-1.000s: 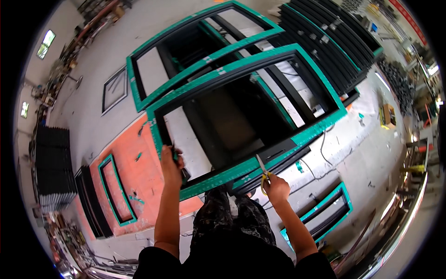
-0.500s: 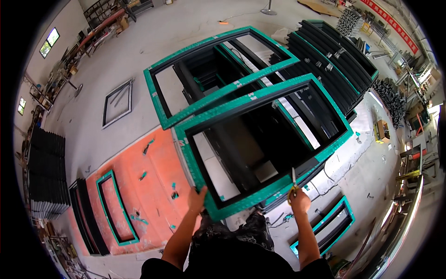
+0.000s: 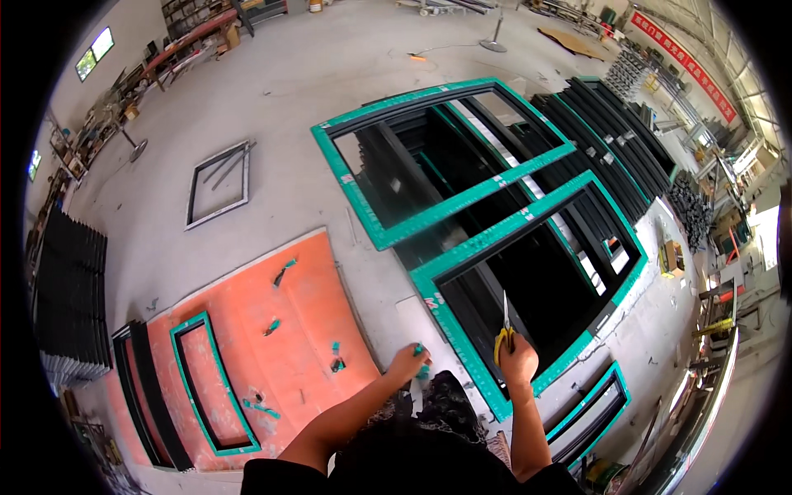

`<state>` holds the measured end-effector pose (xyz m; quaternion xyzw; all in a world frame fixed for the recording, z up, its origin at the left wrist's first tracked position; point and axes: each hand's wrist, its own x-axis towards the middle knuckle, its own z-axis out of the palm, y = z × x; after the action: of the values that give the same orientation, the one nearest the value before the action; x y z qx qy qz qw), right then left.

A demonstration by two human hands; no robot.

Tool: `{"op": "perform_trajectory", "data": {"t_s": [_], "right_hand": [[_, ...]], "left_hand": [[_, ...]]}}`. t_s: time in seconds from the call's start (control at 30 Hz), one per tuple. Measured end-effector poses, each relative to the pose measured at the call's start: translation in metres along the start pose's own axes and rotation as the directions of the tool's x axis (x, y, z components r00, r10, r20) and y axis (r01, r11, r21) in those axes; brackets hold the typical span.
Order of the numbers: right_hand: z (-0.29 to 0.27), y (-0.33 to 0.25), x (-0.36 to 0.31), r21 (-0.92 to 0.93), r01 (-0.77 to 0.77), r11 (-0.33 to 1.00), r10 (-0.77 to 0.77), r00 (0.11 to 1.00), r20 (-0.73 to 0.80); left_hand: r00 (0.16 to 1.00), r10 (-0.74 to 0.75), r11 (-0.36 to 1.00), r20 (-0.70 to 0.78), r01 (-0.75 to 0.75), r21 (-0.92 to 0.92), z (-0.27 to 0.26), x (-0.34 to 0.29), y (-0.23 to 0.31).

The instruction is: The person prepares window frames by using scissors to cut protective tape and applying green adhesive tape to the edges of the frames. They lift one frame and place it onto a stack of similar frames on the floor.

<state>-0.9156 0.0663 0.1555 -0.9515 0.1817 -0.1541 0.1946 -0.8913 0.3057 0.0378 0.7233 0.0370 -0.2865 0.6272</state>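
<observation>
My right hand (image 3: 518, 361) is closed round the yellow-handled scissors (image 3: 501, 342), blades pointing away over the near frame. This near window frame (image 3: 503, 226) is black with a green-covered face. My left hand (image 3: 406, 364) is apart from the frame's left side, fingers pinched on a small crumpled scrap of green tape (image 3: 423, 372). A second green-faced frame (image 3: 477, 196) lies beyond, partly over a stack of black frames (image 3: 598, 148).
An orange sheet (image 3: 305, 280) on the left floor bears green scraps, a small green frame (image 3: 216, 371) and black frames (image 3: 157, 396). A grey frame (image 3: 246, 177) lies farther off. Another green-edged frame (image 3: 620, 388) sits to my right. Black profiles (image 3: 70, 289) are stacked far left.
My left hand has come off the near frame's corner and now pinches a green tape scrap. My right hand still holds the scissors. The whole view has shifted, with the frames farther right.
</observation>
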Motion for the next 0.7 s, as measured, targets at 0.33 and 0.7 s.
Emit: {"op": "perform_trajectory", "data": {"t_s": [0.33,0.7], "right_hand": [[0.065,-0.079,0.023,0.161,0.154,0.975,-0.189,0.955,0.227],[0.157,-0.171,0.164,0.326,0.163,0.931,-0.226,0.960,0.166]], "left_hand": [[0.922,-0.190,0.959,-0.336,0.101,-0.265,-0.146,-0.005,-0.010],[0.968,-0.091,0.995,-0.235,0.096,0.008,-0.222,0.101,0.060]]}}
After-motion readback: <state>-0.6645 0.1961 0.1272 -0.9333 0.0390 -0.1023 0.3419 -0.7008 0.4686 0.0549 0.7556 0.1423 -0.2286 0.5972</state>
